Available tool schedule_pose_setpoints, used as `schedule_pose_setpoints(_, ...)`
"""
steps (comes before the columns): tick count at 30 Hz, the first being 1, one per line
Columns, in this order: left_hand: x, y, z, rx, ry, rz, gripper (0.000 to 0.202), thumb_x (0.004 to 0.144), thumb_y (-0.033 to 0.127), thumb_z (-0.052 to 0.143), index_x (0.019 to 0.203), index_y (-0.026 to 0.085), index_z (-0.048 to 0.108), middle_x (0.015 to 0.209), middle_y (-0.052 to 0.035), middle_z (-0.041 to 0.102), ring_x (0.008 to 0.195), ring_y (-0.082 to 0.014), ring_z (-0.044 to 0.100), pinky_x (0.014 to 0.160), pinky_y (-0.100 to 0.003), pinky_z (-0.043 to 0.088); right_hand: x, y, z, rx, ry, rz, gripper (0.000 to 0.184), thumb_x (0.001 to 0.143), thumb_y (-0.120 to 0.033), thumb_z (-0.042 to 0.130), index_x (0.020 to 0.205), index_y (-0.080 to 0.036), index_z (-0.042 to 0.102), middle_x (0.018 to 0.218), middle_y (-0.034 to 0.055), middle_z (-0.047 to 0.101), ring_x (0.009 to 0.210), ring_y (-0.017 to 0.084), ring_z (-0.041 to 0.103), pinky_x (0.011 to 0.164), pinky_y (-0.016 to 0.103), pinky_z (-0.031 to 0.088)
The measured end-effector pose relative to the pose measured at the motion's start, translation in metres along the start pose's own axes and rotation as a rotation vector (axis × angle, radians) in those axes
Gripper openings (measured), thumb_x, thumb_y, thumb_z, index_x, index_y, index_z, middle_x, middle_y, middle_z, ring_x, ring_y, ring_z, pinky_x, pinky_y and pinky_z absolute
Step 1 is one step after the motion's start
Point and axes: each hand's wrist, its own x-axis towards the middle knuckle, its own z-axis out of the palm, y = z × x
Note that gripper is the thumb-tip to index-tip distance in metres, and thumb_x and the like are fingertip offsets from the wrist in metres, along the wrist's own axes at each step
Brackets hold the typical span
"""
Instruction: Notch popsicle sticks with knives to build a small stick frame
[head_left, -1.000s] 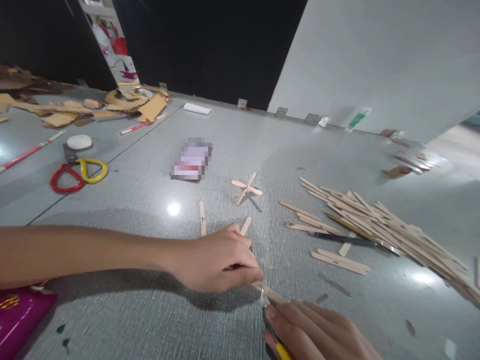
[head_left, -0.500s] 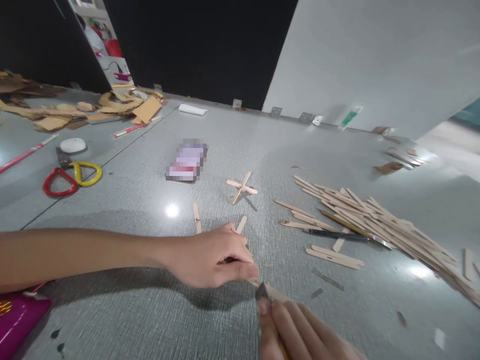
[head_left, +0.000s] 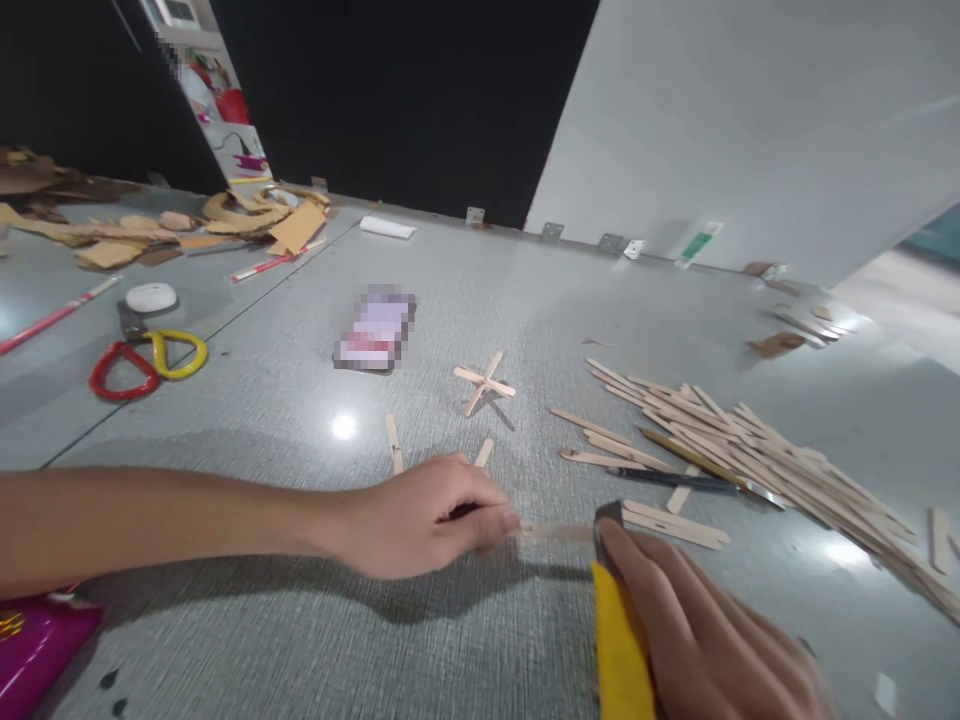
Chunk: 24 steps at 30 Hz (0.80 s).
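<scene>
My left hand (head_left: 442, 515) is closed in a pinch on one end of a craft stick (head_left: 559, 532), which points right and is blurred by motion. In my right hand (head_left: 705, 620) is a yellow utility knife (head_left: 622, 640), its dark metal tip at the stick's far end. Whether the blade touches the stick I cannot tell. Beyond my left hand stands a small cross of craft sticks (head_left: 486, 384). Two more sticks (head_left: 394, 443) show partly behind that hand. A pile of craft sticks (head_left: 750, 440) lies to the right, with a dark pen (head_left: 675, 480) beside it.
On the left lie scissors (head_left: 146, 362) with red and yellow handles and a white mouse-shaped object (head_left: 151, 297). A phone (head_left: 376, 330) rests mid-table. Cardboard scraps (head_left: 120, 235) spread at the back left. A purple packet (head_left: 45, 650) sits at the near left. Upright panels (head_left: 405, 100) bound the back.
My right hand has moved right and up with the knife, away from my left hand. The stick now shows stretching between both hands. My left hand has barely shifted.
</scene>
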Motion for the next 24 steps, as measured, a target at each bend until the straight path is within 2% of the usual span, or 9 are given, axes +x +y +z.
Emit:
schedule_pose_setpoints(4, -0.001, 0.002, 0.002, -0.001, 0.06, -0.015, 0.043, 0.111, 0.037, 0.041, 0.075, 0.018, 0.055, 0.07, 0.0025, 0.057, 0.074, -0.0131, 0.054, 0.086, -0.03, 0.043, 0.007, 0.016, 0.001, 0.03, -0.117, 0.089, 0.053, 0.093, 0.004, 0.034, 0.141, -0.003, 0.053, 0.12, 0.0216, 0.072, 0.106, 0.031, 0.076, 0.071, 0.038, 0.068)
schedule_pose_setpoints(7, -0.002, 0.002, 0.004, -0.005, 0.084, -0.029, 0.044, 0.111, 0.039, 0.04, 0.075, 0.018, 0.056, 0.07, 0.002, 0.057, 0.074, -0.0132, 0.054, 0.082, -0.029, 0.043, 0.015, 0.022, -0.003, 0.174, -0.137, 0.209, 0.054, 0.096, -0.003, 0.038, 0.148, -0.013, 0.052, 0.133, 0.0187, 0.069, 0.116, 0.03, 0.073, 0.081, 0.039, 0.067)
schedule_pose_setpoints(9, -0.002, 0.003, 0.004, 0.018, 0.086, -0.019, 0.044, 0.111, 0.036, 0.04, 0.073, 0.018, 0.052, 0.07, 0.0029, 0.055, 0.07, -0.0123, 0.051, 0.081, -0.029, 0.042, 0.023, 0.02, -0.005, 0.358, -0.133, 0.335, 0.04, 0.103, -0.017, 0.045, 0.14, -0.019, 0.061, 0.122, 0.0144, 0.075, 0.103, 0.028, 0.077, 0.077, 0.035, 0.065)
schedule_pose_setpoints(12, -0.002, 0.003, 0.005, 0.064, 0.083, 0.017, 0.041, 0.11, 0.031, 0.041, 0.072, 0.018, 0.046, 0.067, 0.0052, 0.05, 0.067, -0.0109, 0.047, 0.082, -0.03, 0.039, 0.038, 0.008, -0.006, 0.765, -0.28, 0.577, 0.029, 0.103, -0.038, 0.057, 0.124, -0.023, 0.071, 0.085, 0.0061, 0.079, 0.06, 0.019, 0.072, 0.052, 0.027, 0.057)
schedule_pose_setpoints(13, -0.002, 0.003, 0.006, 0.078, 0.082, 0.028, 0.04, 0.11, 0.03, 0.042, 0.072, 0.018, 0.045, 0.067, 0.0057, 0.048, 0.067, -0.0108, 0.046, 0.082, -0.03, 0.038, 0.043, 0.004, -0.005, 0.899, -0.327, 0.654, 0.029, 0.101, -0.041, 0.06, 0.121, -0.023, 0.072, 0.081, 0.0052, 0.079, 0.056, 0.018, 0.07, 0.05, 0.027, 0.055)
schedule_pose_setpoints(15, -0.002, 0.001, 0.007, 0.103, 0.087, 0.053, 0.038, 0.11, 0.028, 0.043, 0.072, 0.018, 0.042, 0.067, 0.0062, 0.044, 0.066, -0.0109, 0.044, 0.082, -0.03, 0.037, 0.055, -0.004, -0.002, 1.116, -0.376, 0.744, 0.025, 0.098, -0.043, 0.063, 0.11, -0.023, 0.073, 0.081, 0.005, 0.078, 0.065, 0.02, 0.073, 0.056, 0.028, 0.057)
schedule_pose_setpoints(17, -0.002, -0.001, 0.008, 0.108, 0.093, 0.078, 0.037, 0.109, 0.027, 0.043, 0.073, 0.019, 0.04, 0.067, 0.006, 0.042, 0.067, -0.0113, 0.043, 0.081, -0.029, 0.037, 0.064, -0.008, 0.0, 1.247, -0.422, 0.769, 0.022, 0.098, -0.044, 0.065, 0.097, -0.023, 0.073, 0.083, 0.004, 0.077, 0.077, 0.021, 0.075, 0.064, 0.027, 0.058)
schedule_pose_setpoints(19, -0.002, -0.002, 0.008, 0.099, 0.099, 0.097, 0.038, 0.11, 0.028, 0.042, 0.073, 0.019, 0.039, 0.068, 0.0055, 0.042, 0.068, -0.0118, 0.042, 0.08, -0.029, 0.038, 0.069, -0.009, 0.002, 1.303, -0.458, 0.778, 0.024, 0.099, -0.044, 0.065, 0.088, -0.023, 0.071, 0.081, 0.002, 0.075, 0.078, 0.019, 0.073, 0.065, 0.025, 0.056)
schedule_pose_setpoints(24, -0.001, -0.001, 0.008, 0.08, 0.089, 0.114, 0.039, 0.11, 0.029, 0.039, 0.072, 0.02, 0.04, 0.067, 0.0046, 0.043, 0.067, -0.0121, 0.044, 0.078, -0.029, 0.039, 0.068, -0.007, 0.004, 1.375, -0.425, 0.808, 0.021, 0.099, -0.039, 0.065, 0.087, -0.023, 0.07, 0.081, 0.0011, 0.074, 0.077, 0.016, 0.069, 0.065, 0.023, 0.051)
